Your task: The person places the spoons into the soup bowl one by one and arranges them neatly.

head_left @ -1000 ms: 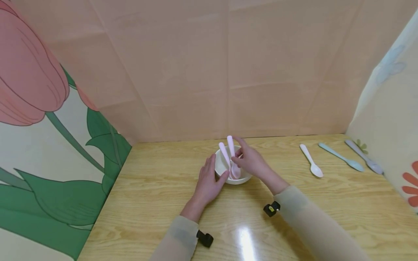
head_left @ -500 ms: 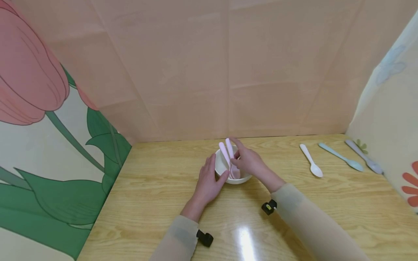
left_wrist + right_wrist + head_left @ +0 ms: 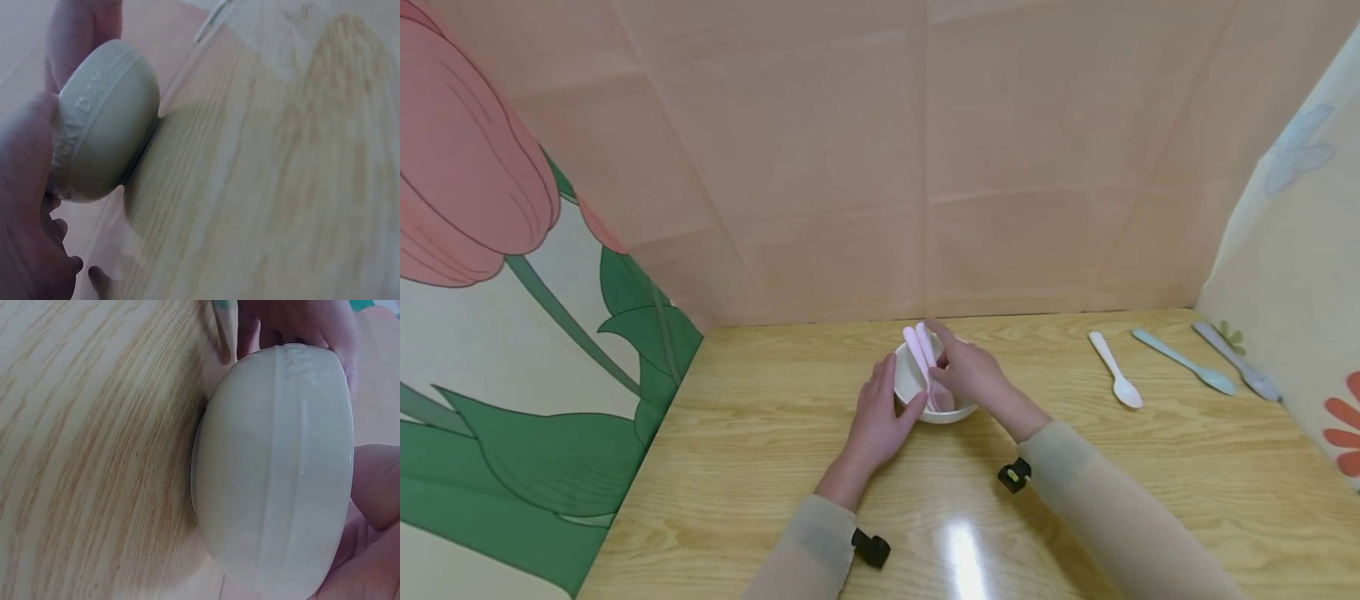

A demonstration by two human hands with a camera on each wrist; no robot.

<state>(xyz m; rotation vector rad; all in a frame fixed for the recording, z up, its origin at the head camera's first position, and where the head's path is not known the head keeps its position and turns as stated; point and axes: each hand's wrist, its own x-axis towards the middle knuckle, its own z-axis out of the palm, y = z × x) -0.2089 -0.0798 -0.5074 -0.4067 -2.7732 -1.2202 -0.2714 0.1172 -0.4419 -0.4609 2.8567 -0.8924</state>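
Note:
A white bowl (image 3: 947, 417) stands on the wooden table, with raised lettering on its outside in the left wrist view. Two pink spoons lean in it side by side, handles up toward the back rim. My left hand (image 3: 878, 417) grips the bowl's left side, thumb at the near rim and fingers along the outer wall. With my right hand (image 3: 976, 373) reaching in from the right, I pinch the right-hand pink spoon (image 3: 925, 340); the fingertips are partly hidden. The other pink spoon (image 3: 913, 346) rests against it. Both wrist views show the bowl's outer wall (image 3: 275, 469) close up.
On the right side of the table lie a white spoon (image 3: 1116, 372), a pale teal spoon (image 3: 1183, 361) and a grey-lilac spoon (image 3: 1237, 362). A plain backdrop (image 3: 820, 183) rises behind the table (image 3: 737, 467), with patterned panels at both sides.
My right hand has shifted slightly left and lowered its pink spoon, bringing the handle closer to the other pink spoon. The left hand and bowl have stayed in place.

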